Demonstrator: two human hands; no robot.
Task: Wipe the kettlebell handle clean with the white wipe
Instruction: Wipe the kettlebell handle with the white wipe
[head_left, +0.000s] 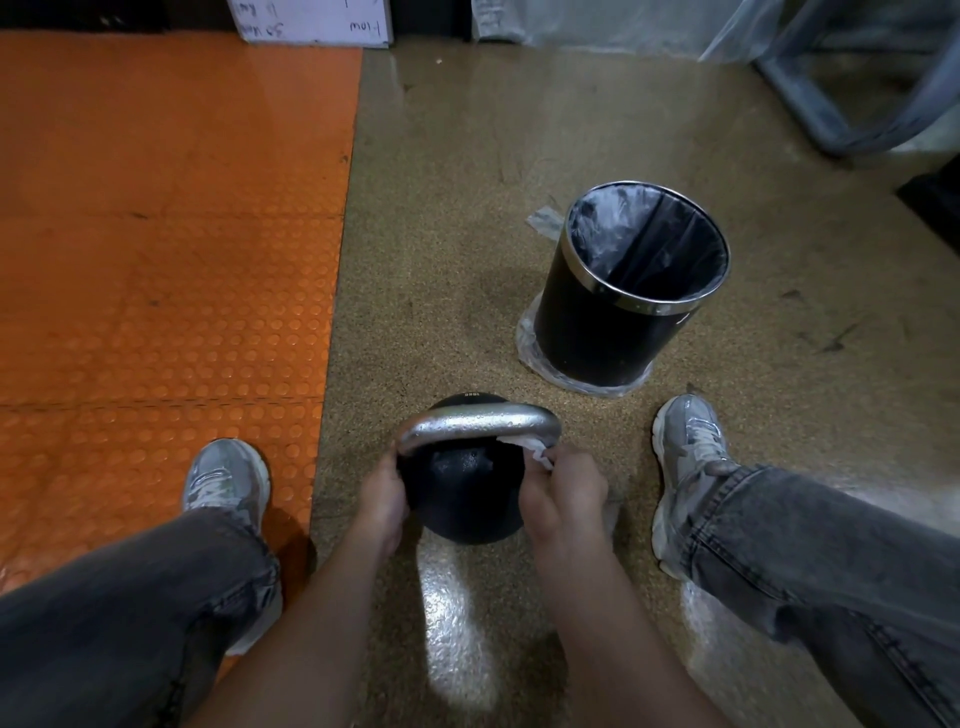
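Note:
A black kettlebell (465, 499) with a silver handle (478, 423) stands on the speckled floor between my feet. My left hand (382, 501) grips the left base of the handle where it meets the ball. My right hand (563, 491) holds a crumpled white wipe (530, 451) pressed against the right end of the handle. Most of the wipe is hidden inside my fingers.
A black waste bin (631, 291) with a steel rim and a clear liner stands just beyond the kettlebell, to the right. An orange studded mat (166, 234) covers the floor on the left. My shoes (688, 457) flank the kettlebell. A metal frame (852, 104) sits far right.

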